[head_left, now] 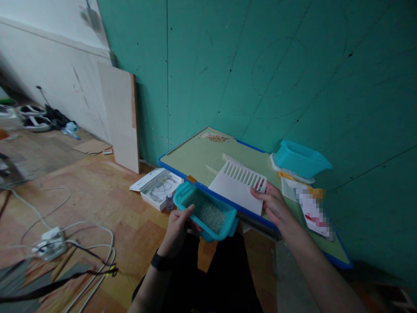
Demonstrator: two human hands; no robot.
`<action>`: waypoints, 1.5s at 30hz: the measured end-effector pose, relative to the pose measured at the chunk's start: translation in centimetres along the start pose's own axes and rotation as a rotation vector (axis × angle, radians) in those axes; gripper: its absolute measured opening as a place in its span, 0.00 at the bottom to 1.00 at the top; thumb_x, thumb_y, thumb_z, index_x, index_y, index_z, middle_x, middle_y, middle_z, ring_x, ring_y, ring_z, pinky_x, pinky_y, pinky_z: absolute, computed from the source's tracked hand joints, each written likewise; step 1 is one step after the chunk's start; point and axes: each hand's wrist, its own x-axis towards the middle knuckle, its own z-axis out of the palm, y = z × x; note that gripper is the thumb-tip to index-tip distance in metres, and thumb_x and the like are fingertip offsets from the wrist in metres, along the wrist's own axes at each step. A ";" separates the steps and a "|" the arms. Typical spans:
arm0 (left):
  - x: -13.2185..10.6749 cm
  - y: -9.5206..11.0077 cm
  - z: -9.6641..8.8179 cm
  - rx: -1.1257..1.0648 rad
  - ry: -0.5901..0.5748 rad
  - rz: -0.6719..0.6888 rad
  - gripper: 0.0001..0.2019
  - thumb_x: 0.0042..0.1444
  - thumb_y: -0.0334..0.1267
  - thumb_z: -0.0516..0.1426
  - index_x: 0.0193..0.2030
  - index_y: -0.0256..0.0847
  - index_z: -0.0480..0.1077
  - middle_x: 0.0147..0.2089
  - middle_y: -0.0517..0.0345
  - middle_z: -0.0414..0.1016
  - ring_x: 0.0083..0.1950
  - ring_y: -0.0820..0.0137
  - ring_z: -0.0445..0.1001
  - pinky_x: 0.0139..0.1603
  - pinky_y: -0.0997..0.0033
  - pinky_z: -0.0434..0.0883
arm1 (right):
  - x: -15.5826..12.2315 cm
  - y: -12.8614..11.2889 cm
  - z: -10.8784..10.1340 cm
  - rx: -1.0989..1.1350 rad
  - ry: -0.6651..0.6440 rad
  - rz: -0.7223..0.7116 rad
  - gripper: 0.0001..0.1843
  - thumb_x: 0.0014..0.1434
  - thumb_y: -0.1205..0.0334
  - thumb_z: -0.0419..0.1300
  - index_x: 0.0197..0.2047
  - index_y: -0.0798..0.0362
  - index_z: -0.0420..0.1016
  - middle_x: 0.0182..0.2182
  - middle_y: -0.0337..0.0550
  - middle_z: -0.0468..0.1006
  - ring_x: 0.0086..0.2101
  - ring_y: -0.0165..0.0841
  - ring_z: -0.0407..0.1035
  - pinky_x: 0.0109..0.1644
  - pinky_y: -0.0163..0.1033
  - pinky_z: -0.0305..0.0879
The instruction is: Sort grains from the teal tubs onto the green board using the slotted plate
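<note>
My left hand (179,221) grips the near left rim of a teal plastic tub (232,219), thumb over the edge. Pale grains (208,213) cover the tub's floor. It hangs just below the front edge of a green-topped table (189,158) with a blue border. In my right hand (272,202) is a flat white scraper (234,191) with a row of slots along its far side. The scraper's plain edge lies over the table's blue border, near the tub. White grains (230,158) lie scattered behind it, and a small heap of brown grains (217,138) sits at the far corner.
A second teal tub (301,158) stands on a white lid at the table's back right, beside a white packet (314,215), partly blurred out. An open white box (159,189) is on the floor. Cables and a power strip (50,243) lie at left. A board (119,117) leans on the wall.
</note>
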 end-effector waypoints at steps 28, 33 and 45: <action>0.4 1.7 -1.5 0.006 0.045 0.035 0.26 0.50 0.57 0.63 0.10 0.40 0.73 0.14 0.50 0.75 0.15 0.66 0.73 0.20 0.70 0.72 | 4.4 1.4 2.8 -0.095 0.158 -0.071 0.27 0.32 0.54 0.77 0.37 0.52 0.75 0.29 0.39 0.81 0.28 0.37 0.73 0.31 0.41 0.68; 0.1 1.9 -1.3 0.035 0.034 0.061 0.27 0.50 0.57 0.62 0.10 0.39 0.73 0.14 0.48 0.75 0.15 0.67 0.72 0.19 0.71 0.71 | 4.3 1.0 4.5 -0.057 0.042 -0.080 0.26 0.33 0.56 0.77 0.37 0.52 0.77 0.32 0.40 0.82 0.32 0.38 0.75 0.37 0.42 0.70; 0.3 1.5 -1.4 0.024 0.032 0.033 0.28 0.49 0.59 0.63 0.10 0.38 0.73 0.14 0.47 0.75 0.15 0.67 0.73 0.19 0.70 0.72 | 4.6 1.0 5.5 -0.058 0.017 -0.091 0.26 0.33 0.55 0.77 0.36 0.51 0.76 0.31 0.39 0.82 0.31 0.37 0.74 0.36 0.41 0.70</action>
